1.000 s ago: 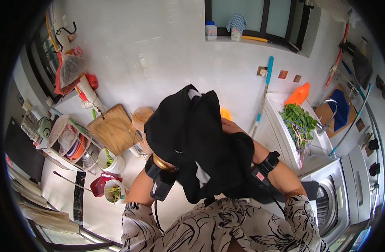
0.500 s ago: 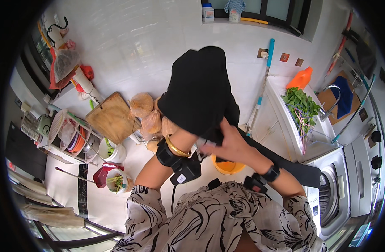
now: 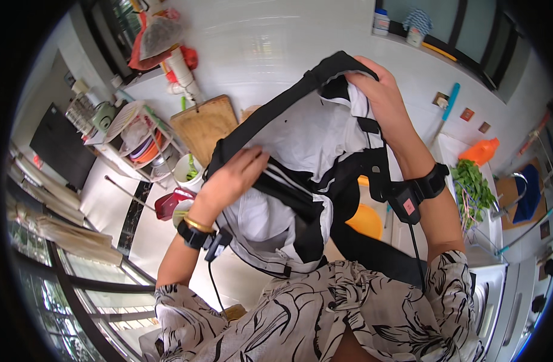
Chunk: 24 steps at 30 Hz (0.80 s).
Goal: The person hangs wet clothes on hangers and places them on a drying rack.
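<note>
A pair of black trousers point(image 3: 287, 140) hangs in front of me, waist opening turned up so that the white lining and pockets show. My left hand point(image 3: 235, 176) is closed over the waistband on the left side, its fingers reaching inside and slightly blurred. Higher up on the far right, my right hand point(image 3: 382, 96) grips the waistband, its fingertips hidden by the cloth. One dark leg trails down to the right beneath my right forearm. Both wrists carry black strapped devices with cables; a gold bangle point(image 3: 198, 225) circles the left one.
Below the trousers, an orange basin point(image 3: 367, 222) stands on the floor. A wooden board point(image 3: 205, 125) leans at the wall beside a white bucket point(image 3: 188, 171) and a rack of basins point(image 3: 145, 149). To the right, leafy greens point(image 3: 471, 192) lie on the sink, with a washing machine point(image 3: 490, 295) nearer me.
The trousers, earlier bunched with only black cloth showing, are spread open at the waist. My hands have moved apart, the right one up and away. The view has turned left.
</note>
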Available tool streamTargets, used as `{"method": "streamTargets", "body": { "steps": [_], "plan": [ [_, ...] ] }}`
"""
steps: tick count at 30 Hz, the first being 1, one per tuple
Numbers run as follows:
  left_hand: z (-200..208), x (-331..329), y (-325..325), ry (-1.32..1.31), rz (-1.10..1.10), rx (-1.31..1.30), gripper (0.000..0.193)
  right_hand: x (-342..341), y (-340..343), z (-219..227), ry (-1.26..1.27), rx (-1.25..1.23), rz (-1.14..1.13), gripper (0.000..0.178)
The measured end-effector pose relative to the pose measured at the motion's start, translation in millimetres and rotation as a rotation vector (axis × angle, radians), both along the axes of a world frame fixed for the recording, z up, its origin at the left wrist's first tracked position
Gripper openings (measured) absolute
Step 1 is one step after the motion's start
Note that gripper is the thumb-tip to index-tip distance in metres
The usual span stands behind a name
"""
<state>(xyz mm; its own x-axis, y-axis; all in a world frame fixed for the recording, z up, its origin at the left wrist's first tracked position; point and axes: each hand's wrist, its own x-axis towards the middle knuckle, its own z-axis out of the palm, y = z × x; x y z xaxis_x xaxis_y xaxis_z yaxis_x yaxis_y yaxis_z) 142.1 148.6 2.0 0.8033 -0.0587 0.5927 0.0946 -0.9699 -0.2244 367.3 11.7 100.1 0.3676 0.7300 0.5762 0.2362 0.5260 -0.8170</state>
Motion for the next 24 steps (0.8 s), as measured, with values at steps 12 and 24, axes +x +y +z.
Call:
{"method": "streamTargets", "body": {
  "steps": [12,24],
  "plan": [
    [-126,-90,19,-0.365,0.395,-0.69,0.032,-56,49,-7,0.34,0.058,0.211,0.025],
    [-34,-4,-28,-0.879,0.29,-1.921,0.032,118,-155,-199,-0.363,-0.783,0.041,0.056]
  ]
}}
